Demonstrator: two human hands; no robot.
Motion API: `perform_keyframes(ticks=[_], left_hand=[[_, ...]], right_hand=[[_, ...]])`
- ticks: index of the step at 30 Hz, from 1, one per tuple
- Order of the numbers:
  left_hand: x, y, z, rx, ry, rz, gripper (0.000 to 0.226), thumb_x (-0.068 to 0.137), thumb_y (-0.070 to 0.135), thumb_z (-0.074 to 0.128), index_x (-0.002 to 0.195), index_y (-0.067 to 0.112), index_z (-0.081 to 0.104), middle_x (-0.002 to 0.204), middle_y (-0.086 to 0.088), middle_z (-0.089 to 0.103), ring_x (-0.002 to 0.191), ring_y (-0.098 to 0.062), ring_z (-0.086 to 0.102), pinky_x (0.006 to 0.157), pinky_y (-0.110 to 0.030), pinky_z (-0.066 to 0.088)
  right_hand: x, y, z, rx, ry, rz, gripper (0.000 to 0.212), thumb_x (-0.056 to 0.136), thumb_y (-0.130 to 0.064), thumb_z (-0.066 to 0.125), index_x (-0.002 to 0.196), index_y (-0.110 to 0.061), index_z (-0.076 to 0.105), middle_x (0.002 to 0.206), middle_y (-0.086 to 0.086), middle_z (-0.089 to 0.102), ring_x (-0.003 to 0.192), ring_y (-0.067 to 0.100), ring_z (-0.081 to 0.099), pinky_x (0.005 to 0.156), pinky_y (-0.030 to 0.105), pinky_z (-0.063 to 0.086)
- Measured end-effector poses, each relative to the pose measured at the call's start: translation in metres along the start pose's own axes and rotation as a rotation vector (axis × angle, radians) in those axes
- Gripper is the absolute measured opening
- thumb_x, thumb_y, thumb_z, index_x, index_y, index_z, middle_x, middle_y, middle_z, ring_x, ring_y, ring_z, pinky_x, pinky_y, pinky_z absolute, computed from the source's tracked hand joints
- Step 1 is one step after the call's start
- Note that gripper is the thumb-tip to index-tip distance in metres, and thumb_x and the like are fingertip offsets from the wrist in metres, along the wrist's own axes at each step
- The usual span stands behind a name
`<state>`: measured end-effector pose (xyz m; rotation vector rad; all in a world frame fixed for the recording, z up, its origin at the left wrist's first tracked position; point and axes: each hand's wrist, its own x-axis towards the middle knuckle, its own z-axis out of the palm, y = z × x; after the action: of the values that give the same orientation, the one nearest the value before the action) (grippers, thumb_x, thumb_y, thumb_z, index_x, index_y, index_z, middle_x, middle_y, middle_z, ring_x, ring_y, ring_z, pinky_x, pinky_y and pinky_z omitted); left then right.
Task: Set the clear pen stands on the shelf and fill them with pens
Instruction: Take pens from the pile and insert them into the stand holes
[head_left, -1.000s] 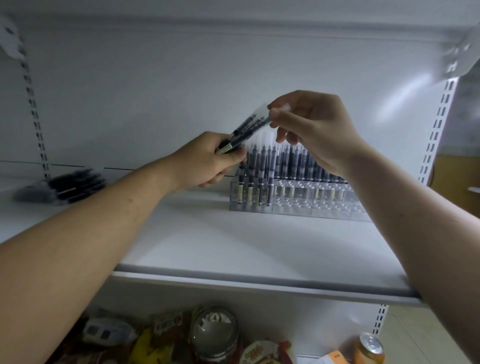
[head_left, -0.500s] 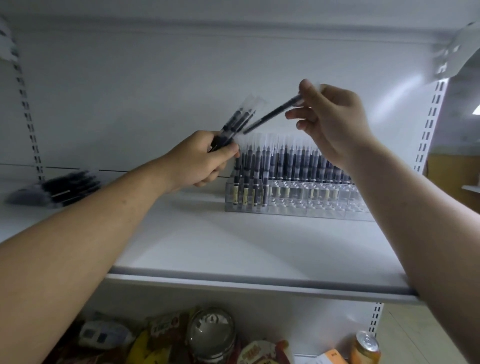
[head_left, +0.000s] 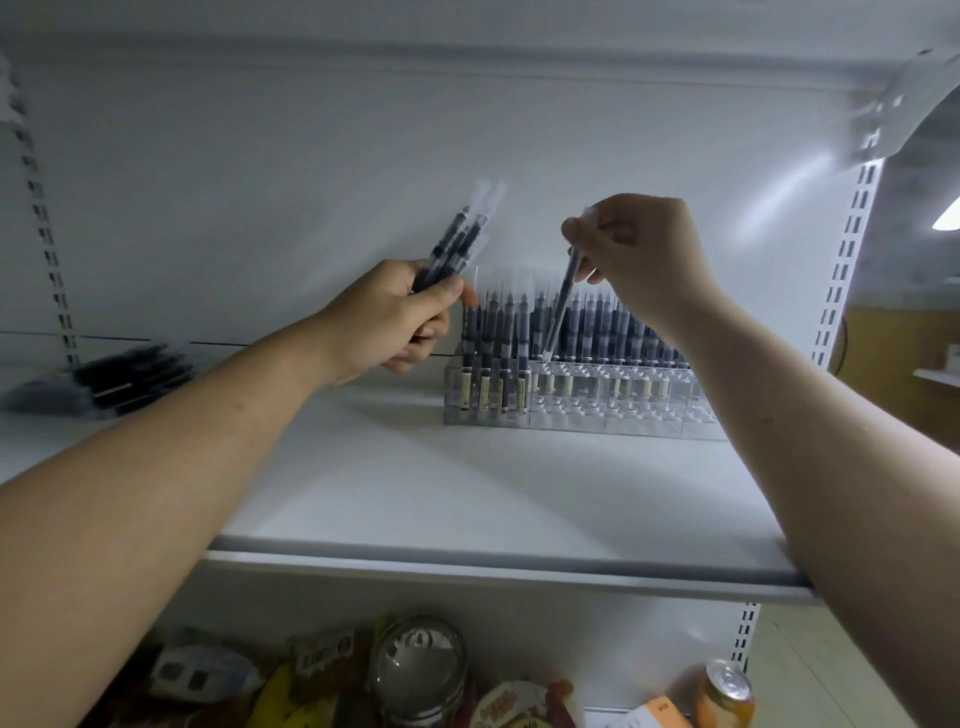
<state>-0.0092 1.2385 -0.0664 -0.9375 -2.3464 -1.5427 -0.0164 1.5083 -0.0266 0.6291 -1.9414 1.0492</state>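
A clear tiered pen stand (head_left: 613, 410) sits at the back right of the white shelf (head_left: 467, 499). Dark pens fill its rear rows and its left end. My left hand (head_left: 395, 322) grips a bundle of dark pens (head_left: 457, 234) with clear caps pointing up, just left of the stand. My right hand (head_left: 639, 254) pinches a single pen (head_left: 561, 306) near its top. That pen hangs almost upright, tip down, and its tip is at a hole in the stand's middle rows.
A pile of loose dark pens (head_left: 119, 376) lies at the far left of the shelf. Slotted uprights (head_left: 841, 291) flank the back panel. Below the shelf are a glass jar (head_left: 421, 670), a can (head_left: 727, 691) and snack packets (head_left: 322, 670).
My right hand pulled one pen away from the bundle, swung it from slanted to nearly upright, and lowered its tip to the stand. My left hand stayed roughly in place, tilting the bundle more upright.
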Motion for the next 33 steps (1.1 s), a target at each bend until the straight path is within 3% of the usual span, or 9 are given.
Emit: perform_keyframes(ticks=[8, 13, 16, 21, 26, 29, 31, 33], left_hand=[[-0.001, 0.002, 0.001, 0.026, -0.029, 0.015, 0.026, 0.115, 0.027, 0.042, 0.115, 0.008, 0.060, 0.067, 0.002, 0.035, 0.050, -0.013, 0.029, 0.047, -0.026, 0.025], [-0.001, 0.001, 0.002, 0.042, -0.027, 0.028, 0.027, 0.115, 0.028, 0.042, 0.114, 0.008, 0.060, 0.068, 0.001, 0.035, 0.050, -0.014, 0.029, 0.048, -0.026, 0.024], [-0.001, 0.001, 0.002, 0.039, -0.030, 0.032, 0.027, 0.115, 0.029, 0.042, 0.113, 0.009, 0.060, 0.067, 0.002, 0.036, 0.049, -0.013, 0.030, 0.048, -0.026, 0.025], [-0.002, 0.002, 0.002, 0.041, -0.025, 0.026, 0.027, 0.115, 0.029, 0.042, 0.112, 0.009, 0.061, 0.065, 0.003, 0.036, 0.049, -0.013, 0.029, 0.048, -0.025, 0.023], [-0.003, 0.003, 0.001, 0.037, -0.034, 0.031, 0.028, 0.115, 0.027, 0.042, 0.114, 0.006, 0.060, 0.067, 0.001, 0.035, 0.050, -0.014, 0.027, 0.048, -0.026, 0.021], [-0.003, 0.003, 0.001, 0.004, -0.048, 0.031, 0.028, 0.115, 0.025, 0.041, 0.116, 0.004, 0.059, 0.069, 0.000, 0.034, 0.051, -0.014, 0.026, 0.048, -0.025, 0.020], [-0.003, 0.004, 0.001, -0.022, -0.054, 0.039, 0.027, 0.116, 0.024, 0.041, 0.117, 0.004, 0.059, 0.069, -0.001, 0.034, 0.051, -0.014, 0.026, 0.047, -0.024, 0.021], [-0.003, 0.007, 0.002, -0.047, -0.052, 0.050, 0.026, 0.116, 0.022, 0.040, 0.116, 0.004, 0.058, 0.068, 0.000, 0.035, 0.050, -0.014, 0.026, 0.046, -0.023, 0.022]], right_hand=[[-0.007, -0.002, 0.010, -0.095, -0.122, 0.063, 0.021, 0.099, -0.026, 0.072, 0.094, -0.005, 0.074, 0.075, 0.003, 0.077, 0.066, 0.016, 0.077, 0.075, 0.049, 0.065], [-0.014, -0.005, 0.016, -0.150, -0.217, 0.149, 0.021, 0.099, -0.033, 0.072, 0.092, -0.014, 0.076, 0.066, 0.001, 0.076, 0.075, 0.046, 0.073, 0.065, 0.059, 0.061], [-0.015, -0.005, 0.017, -0.177, -0.249, 0.190, 0.027, 0.098, -0.034, 0.073, 0.088, -0.009, 0.076, 0.066, -0.001, 0.077, 0.076, 0.049, 0.072, 0.065, 0.058, 0.060], [-0.015, -0.003, 0.015, -0.195, -0.286, 0.205, 0.029, 0.096, -0.034, 0.076, 0.087, -0.006, 0.075, 0.068, 0.000, 0.077, 0.076, 0.039, 0.075, 0.070, 0.060, 0.063], [-0.013, 0.000, 0.011, -0.249, -0.362, 0.210, 0.033, 0.093, -0.036, 0.078, 0.087, -0.004, 0.076, 0.070, -0.002, 0.078, 0.068, 0.021, 0.076, 0.063, 0.044, 0.063], [-0.014, -0.001, 0.007, -0.311, -0.437, 0.204, 0.034, 0.091, -0.038, 0.079, 0.086, -0.005, 0.075, 0.072, -0.005, 0.079, 0.075, 0.029, 0.077, 0.069, 0.049, 0.064], [-0.012, 0.000, 0.004, -0.269, -0.393, 0.183, 0.029, 0.090, -0.037, 0.080, 0.094, -0.008, 0.076, 0.075, -0.003, 0.080, 0.079, 0.034, 0.078, 0.075, 0.055, 0.064], [-0.009, -0.002, 0.000, -0.211, -0.278, 0.136, 0.025, 0.093, -0.033, 0.078, 0.106, -0.012, 0.075, 0.084, -0.001, 0.079, 0.079, 0.023, 0.078, 0.079, 0.048, 0.065]])
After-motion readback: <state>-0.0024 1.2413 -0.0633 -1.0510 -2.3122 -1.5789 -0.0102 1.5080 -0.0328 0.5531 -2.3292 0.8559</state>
